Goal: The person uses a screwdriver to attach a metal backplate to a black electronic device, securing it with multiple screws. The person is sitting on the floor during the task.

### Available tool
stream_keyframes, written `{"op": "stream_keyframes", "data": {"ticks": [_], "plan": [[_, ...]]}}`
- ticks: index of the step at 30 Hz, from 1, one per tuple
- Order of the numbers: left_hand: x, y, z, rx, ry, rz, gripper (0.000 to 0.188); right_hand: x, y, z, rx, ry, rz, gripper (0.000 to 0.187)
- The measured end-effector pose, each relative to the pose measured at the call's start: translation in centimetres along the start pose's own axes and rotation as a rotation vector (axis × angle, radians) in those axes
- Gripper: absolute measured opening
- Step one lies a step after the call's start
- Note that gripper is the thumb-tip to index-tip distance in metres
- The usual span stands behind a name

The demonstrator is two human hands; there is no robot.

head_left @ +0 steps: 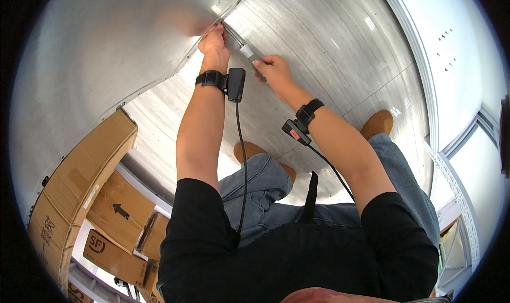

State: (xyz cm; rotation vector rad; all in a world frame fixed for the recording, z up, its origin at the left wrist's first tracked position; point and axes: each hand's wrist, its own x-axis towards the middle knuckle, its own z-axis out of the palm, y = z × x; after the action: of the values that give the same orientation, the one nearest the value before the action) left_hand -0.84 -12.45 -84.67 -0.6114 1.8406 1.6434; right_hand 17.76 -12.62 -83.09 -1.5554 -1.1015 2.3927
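My right hand (275,72) is closed around the grey-and-white handle of a screwdriver (248,53). Its thin shaft slants up and left to the lower edge of a large silver metal panel (127,42). At that same edge, beside the screwdriver's tip, is my left hand (213,39), its fingers bent and pressed together. What those fingers pinch, if anything, is too small and partly hidden to name. Where the tip meets the panel cannot be made out clearly.
Cardboard boxes (119,210) are stacked at the lower left, under the metal panel's near end. Pale wood-look floor (319,42) lies beneath my hands. A white panel or cabinet (451,64) with small holes stands on the right. Cables hang from both wrist-worn devices.
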Motion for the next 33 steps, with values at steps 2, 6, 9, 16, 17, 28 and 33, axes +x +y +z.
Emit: {"op": "stream_keyframes", "data": {"ticks": [2,6,9,16,17,28,33], "plan": [[0.1,-0.1,0.0,0.019,-0.003,0.013,0.014,0.5,0.0,-0.6,0.005,-0.054,0.071,0.042],[0.8,-0.3,-0.3,0.013,-0.027,0.027,0.017,0.0,-0.1,0.2,-0.066,0.059,0.066,0.032],[1.0,-0.4,-0.4,-0.012,-0.028,0.023,0.015,-0.7,-0.1,1.2,-0.176,0.139,0.038,0.030],[0.5,0.5,-0.3,0.102,-0.040,-0.004,0.007,-1.1,-0.7,0.9,0.038,0.080,0.108,0.033],[0.4,0.4,-0.2,0.082,-0.031,0.001,0.007,-1.4,-1.0,1.0,0.043,0.097,0.099,0.032],[0.8,-0.1,-0.2,0.025,-0.007,0.042,0.009,-2.0,-1.2,1.3,0.198,0.126,0.163,0.037],[1.0,-0.2,-0.2,-0.049,0.020,0.030,0.010,-2.1,-1.2,1.0,0.333,0.008,0.230,0.043]]}}
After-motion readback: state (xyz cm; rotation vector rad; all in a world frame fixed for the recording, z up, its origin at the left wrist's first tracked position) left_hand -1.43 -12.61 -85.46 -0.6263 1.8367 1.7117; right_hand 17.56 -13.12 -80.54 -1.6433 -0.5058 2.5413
